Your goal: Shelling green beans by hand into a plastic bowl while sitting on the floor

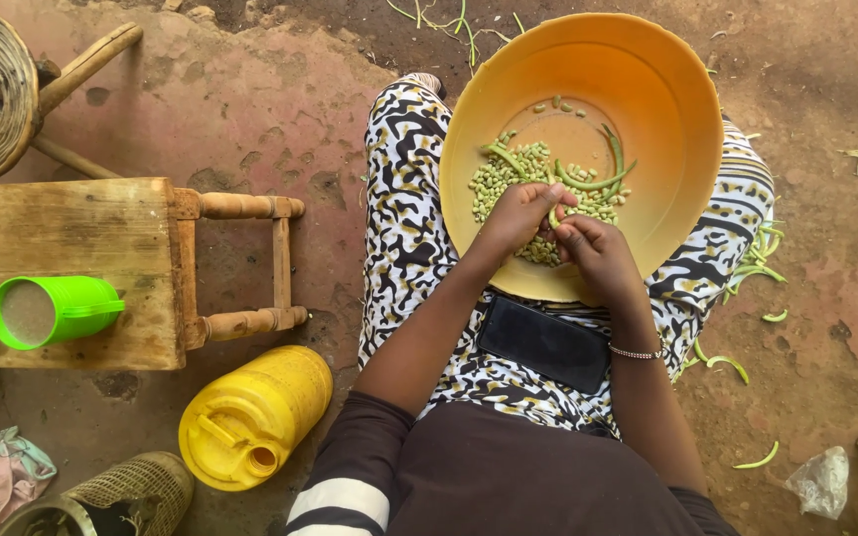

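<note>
Sleeves of dark brown cloth, one with a white stripe, lie nearest the camera, and just past them a black phone (pixel 544 343) rests flat on the patterned skirt (pixel 404 199). Beyond it both hands meet over the near rim of the orange basin (pixel 647 89) held on the lap. Left hand (pixel 518 213) curls its fingers closed around a green bean pod (pixel 554 216); right hand (pixel 593 248), with a beaded bracelet (pixel 636 352) at the wrist, pinches the same pod between thumb and fingertips. Pale shelled beans (pixel 503 179) and a few whole pods lie in the basin's bottom. Left of the lap stand a yellow jerrycan (pixel 255 417) and a wooden stool (pixel 81 228) bearing a green cup (pixel 52 310). Empty pods (pixel 752 268) litter the earth to the right.
</note>
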